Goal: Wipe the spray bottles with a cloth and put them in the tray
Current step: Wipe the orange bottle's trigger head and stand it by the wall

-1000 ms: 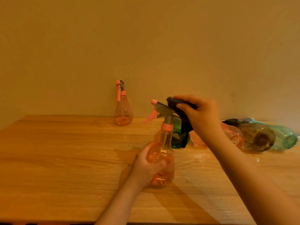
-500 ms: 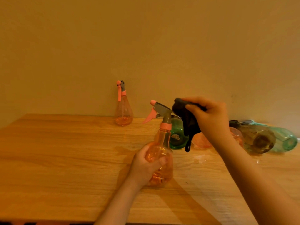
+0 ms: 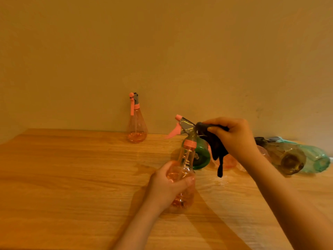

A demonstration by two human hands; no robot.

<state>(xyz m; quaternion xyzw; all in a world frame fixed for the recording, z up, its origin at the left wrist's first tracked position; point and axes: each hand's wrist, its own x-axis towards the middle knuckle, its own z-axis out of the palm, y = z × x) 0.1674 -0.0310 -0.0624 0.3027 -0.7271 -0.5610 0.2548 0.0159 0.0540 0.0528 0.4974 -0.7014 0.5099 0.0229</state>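
Near the middle of the wooden table [image 3: 72, 177], a little toward its right side, the left hand [image 3: 167, 188] wraps its fingers and thumb around the round belly of an orange spray bottle [image 3: 182, 170], which stands on the wood tilted slightly, its pink trigger and nozzle pointing left. At the back of that bottle's grey spray head, the right hand [image 3: 236, 138] pinches a dark cloth [image 3: 214, 145] between thumb and curled fingers; the bunched upper end of the cloth touches the head, and a loose tail hangs down above the tabletop. Just behind the held bottle, a green bottle [image 3: 201, 157] lies on its side with its base toward the camera, and beside it a pink bottle [image 3: 230, 161] is mostly hidden by the cloth and the right wrist. Farther along toward the right edge lie a brownish bottle [image 3: 288, 157] and a teal bottle [image 3: 317, 159], side by side and touching. Another orange bottle [image 3: 137, 123] stands upright at the back edge against the wall [image 3: 162, 51], well apart from the others.
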